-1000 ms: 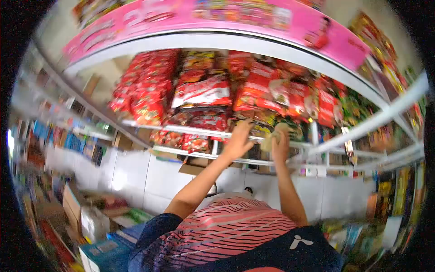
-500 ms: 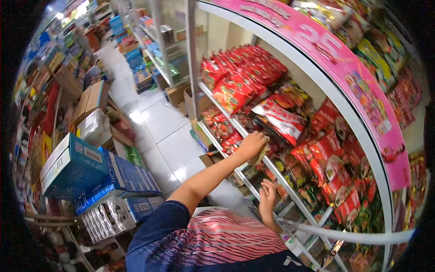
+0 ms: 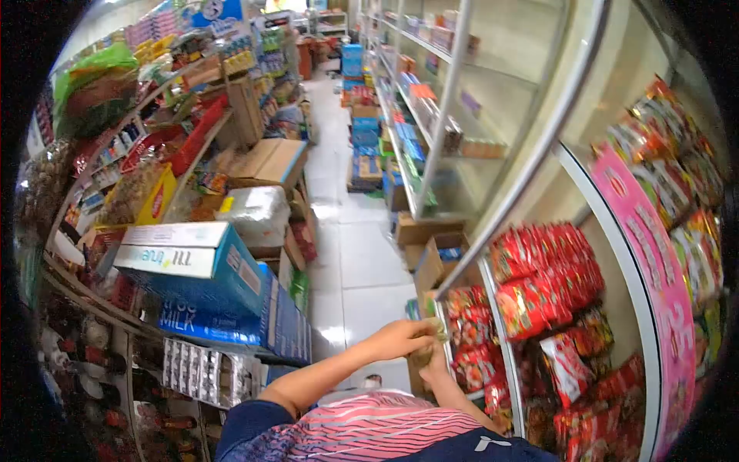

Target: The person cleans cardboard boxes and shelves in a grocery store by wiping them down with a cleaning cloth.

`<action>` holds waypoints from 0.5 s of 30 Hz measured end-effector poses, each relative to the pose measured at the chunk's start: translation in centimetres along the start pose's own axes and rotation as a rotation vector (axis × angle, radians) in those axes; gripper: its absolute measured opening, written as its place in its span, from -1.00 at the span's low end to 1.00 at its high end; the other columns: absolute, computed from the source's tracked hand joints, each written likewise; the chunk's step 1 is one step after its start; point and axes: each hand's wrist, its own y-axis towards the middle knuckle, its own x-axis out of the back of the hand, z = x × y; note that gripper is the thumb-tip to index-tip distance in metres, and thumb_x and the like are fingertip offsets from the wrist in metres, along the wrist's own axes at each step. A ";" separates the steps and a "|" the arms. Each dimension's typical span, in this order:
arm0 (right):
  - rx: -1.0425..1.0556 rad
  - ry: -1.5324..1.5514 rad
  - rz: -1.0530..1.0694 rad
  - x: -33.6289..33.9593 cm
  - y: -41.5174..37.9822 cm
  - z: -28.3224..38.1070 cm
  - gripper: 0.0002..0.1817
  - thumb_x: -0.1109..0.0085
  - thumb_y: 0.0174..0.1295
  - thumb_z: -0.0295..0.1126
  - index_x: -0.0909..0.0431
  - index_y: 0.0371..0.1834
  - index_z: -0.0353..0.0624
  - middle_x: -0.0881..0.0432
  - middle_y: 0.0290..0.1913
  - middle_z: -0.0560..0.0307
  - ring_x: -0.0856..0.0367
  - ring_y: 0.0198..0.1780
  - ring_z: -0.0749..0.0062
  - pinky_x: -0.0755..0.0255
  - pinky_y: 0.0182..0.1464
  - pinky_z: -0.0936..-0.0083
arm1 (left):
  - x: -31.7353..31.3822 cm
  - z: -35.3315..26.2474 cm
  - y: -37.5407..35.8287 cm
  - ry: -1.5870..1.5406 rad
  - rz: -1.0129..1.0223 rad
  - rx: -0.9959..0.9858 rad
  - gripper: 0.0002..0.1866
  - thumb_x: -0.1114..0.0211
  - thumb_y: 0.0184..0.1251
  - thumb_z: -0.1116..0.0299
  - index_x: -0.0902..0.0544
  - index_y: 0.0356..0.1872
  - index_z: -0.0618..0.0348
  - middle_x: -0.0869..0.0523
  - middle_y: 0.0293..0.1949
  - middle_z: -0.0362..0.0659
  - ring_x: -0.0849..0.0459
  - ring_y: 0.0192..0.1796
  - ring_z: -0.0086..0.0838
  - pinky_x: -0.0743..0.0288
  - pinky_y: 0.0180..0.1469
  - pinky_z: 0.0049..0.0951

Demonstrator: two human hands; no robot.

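Note:
My left hand (image 3: 408, 339) reaches in from the left, its fingers closed on a small crumpled beige-green cloth (image 3: 439, 329). Right below it, my right hand (image 3: 436, 365) meets the left one, and its fingers appear closed on the lower part of the same cloth. Both hands are in front of my chest, over the aisle's edge and just left of the shelf frame. Beside them, red snack packets (image 3: 471, 327) fill the lower shelf. Some fingertips overlap and are partly hidden.
On the right, a metal-framed shelf (image 3: 504, 331) holds many red packets (image 3: 550, 277) beneath a pink banner (image 3: 633, 223). Blue milk cartons (image 3: 223, 308) and a grey tray-like pack (image 3: 204, 369) crowd the left. A tiled aisle (image 3: 339, 254) runs ahead, with open cardboard boxes (image 3: 440, 258) along it.
My view has turned from the shelf towards the aisle. The left hand has drawn back from the shelf edge with the cloth, and my right hand, earlier apart with loose fingers, has joined it.

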 end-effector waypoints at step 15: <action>-0.057 -0.176 -0.098 -1.2 17.5 1.9 -0.72 -0.01 0.15 -0.31 -0.40 -0.09 -0.15 -0.54 -0.20 0.09 -0.57 -0.22 0.33 -0.47 -0.16 0.39 | 21.8 -13.4 -9.4 0.536 1.009 -1.343 -0.87 -0.02 0.14 0.27 -0.44 -0.53 0.02 -0.41 -0.44 -0.24 -0.45 -0.31 -0.44 -0.30 -0.36 -0.42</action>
